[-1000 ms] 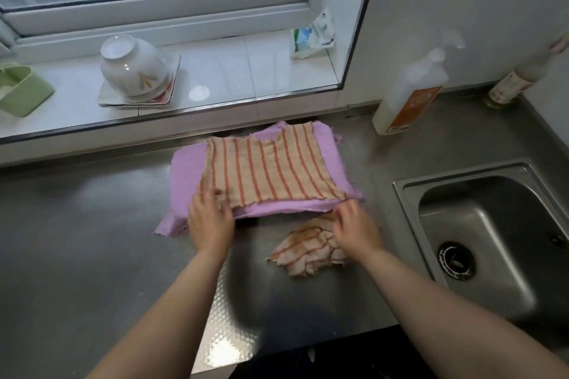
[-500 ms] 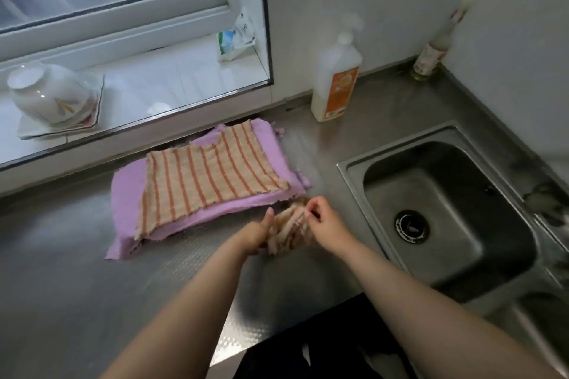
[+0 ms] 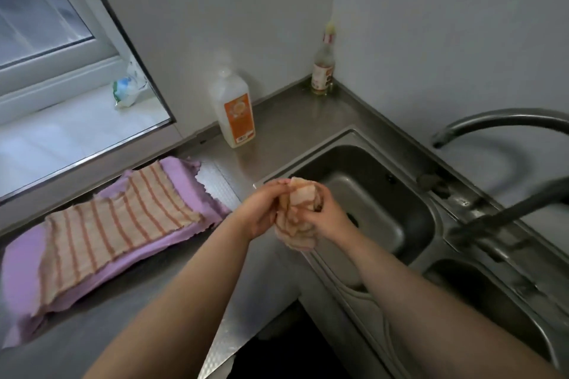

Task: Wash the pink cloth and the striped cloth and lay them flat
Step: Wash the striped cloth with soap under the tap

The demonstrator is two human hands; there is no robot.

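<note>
A crumpled striped cloth (image 3: 298,218) is held bunched between both hands at the near left rim of the sink (image 3: 366,203), partly above the basin. The grip of the left hand (image 3: 264,209) is closed around the left side of the bundle, with the fingers curled over its top. The grip of the right hand (image 3: 327,218) is closed on the right side of the same bundle, the fingers wrapped into the folds. A lower fold of the cloth is seen hanging below the two hands.

On the steel tabletop (image 3: 101,329), to the left of the hands, a pink cloth (image 3: 21,280) is spread flat. A second striped cloth (image 3: 114,224) is laid flat on top of it, so that pink edges are left showing around it.

A white bottle with an orange label (image 3: 235,110) is stood upright on the tabletop behind the sink, near the wall. A smaller clear bottle (image 3: 323,67) is placed in the back corner. A curved tap (image 3: 498,120) is seen over the right side of the sink, and a second basin (image 3: 492,304) is partly visible at the right. A small crumpled packet (image 3: 127,89) is left on the white window sill (image 3: 67,135).
</note>
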